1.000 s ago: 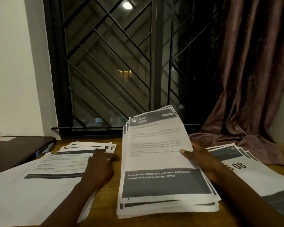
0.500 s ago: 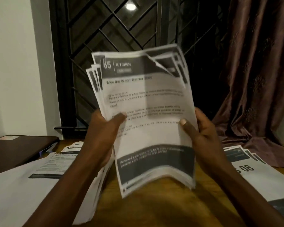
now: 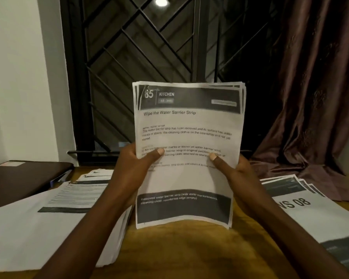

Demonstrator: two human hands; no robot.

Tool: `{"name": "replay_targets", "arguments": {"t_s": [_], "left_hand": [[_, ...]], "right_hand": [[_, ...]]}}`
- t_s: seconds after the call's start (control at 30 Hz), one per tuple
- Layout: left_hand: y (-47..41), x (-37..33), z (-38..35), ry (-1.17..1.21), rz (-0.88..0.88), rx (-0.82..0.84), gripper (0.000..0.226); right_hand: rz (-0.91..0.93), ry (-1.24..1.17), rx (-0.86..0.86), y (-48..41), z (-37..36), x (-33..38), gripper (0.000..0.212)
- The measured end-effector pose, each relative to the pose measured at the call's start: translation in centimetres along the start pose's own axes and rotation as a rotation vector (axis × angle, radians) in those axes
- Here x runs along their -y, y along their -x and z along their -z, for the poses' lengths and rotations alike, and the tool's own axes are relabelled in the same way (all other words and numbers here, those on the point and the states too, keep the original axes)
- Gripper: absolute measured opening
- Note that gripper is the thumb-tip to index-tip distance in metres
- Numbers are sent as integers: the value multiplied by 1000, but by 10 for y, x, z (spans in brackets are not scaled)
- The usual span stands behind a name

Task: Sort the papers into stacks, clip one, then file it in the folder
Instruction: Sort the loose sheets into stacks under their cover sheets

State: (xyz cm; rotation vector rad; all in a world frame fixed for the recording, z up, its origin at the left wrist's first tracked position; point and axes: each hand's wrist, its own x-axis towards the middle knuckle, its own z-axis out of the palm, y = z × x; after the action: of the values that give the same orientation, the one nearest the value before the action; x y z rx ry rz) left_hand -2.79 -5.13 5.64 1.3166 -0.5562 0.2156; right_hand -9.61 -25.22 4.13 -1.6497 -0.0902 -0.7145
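Observation:
I hold a stack of printed papers [image 3: 187, 125] upright over the middle of the wooden table [image 3: 181, 250]; its top sheet reads "85 KITCHEN". My left hand [image 3: 133, 168] grips the stack's left edge, thumb on the front. My right hand [image 3: 236, 174] grips the right edge the same way. The stack's bottom edge stands on or just above the table; I cannot tell which. A dark folder [image 3: 22, 178] lies closed at the far left.
A thick pile of papers [image 3: 54, 222] lies on the left of the table, with a smaller pile [image 3: 97, 175] behind it. Another spread of sheets [image 3: 310, 210] lies on the right. A barred window and a brown curtain [image 3: 318, 97] stand behind the table.
My left hand left the left pile and took hold of the stack. Both hands raised the stack from lying flat to upright, and its fanned sheets have been squared together.

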Motion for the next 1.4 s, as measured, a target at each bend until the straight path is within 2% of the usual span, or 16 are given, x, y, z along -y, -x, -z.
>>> {"name": "replay_targets", "arguments": {"t_s": [0.1, 0.17, 0.3, 0.4, 0.5, 0.63, 0.7, 0.83, 1.07, 1.17, 1.23, 1.3, 1.4], "left_hand": [[-10, -4, 16, 126, 121, 12, 22], [-18, -1, 33, 234, 259, 87, 33], [-19, 33, 66, 343, 553, 159, 46], [-13, 58, 78, 323, 680, 166, 51], [-13, 69, 80, 267, 692, 130, 43], [-14, 71, 79, 222, 704, 64, 33], [-16, 68, 88, 229, 718, 29, 36], [-18, 66, 119, 206, 723, -74, 62], [-17, 67, 124, 305, 674, -86, 54], [-16, 65, 120, 309, 662, -42, 53], [-16, 63, 115, 322, 653, 2, 55], [-15, 61, 108, 338, 645, 39, 61], [-15, 63, 100, 336, 623, 71, 57]], "right_hand": [[-44, -96, 58, -10, 2, 14, 24], [-133, -164, 124, -24, 5, 25, 19], [-341, 104, 149, -39, -4, -1, 14], [-418, 94, 127, -30, -9, -29, 28], [-417, 13, 116, -27, -5, -45, 26], [-380, 171, -23, -32, 6, -64, 16], [-364, 248, -106, -36, 19, -67, 11], [-361, 321, -193, -44, 51, -68, 15], [-302, 353, -227, -51, 64, -69, 17], [-363, 408, -145, -46, 64, -68, 17], [-435, 648, -16, -43, 61, -73, 21], [-519, 949, 126, -39, 56, -73, 37], [-583, 1186, 242, -39, 55, -68, 67]]}}
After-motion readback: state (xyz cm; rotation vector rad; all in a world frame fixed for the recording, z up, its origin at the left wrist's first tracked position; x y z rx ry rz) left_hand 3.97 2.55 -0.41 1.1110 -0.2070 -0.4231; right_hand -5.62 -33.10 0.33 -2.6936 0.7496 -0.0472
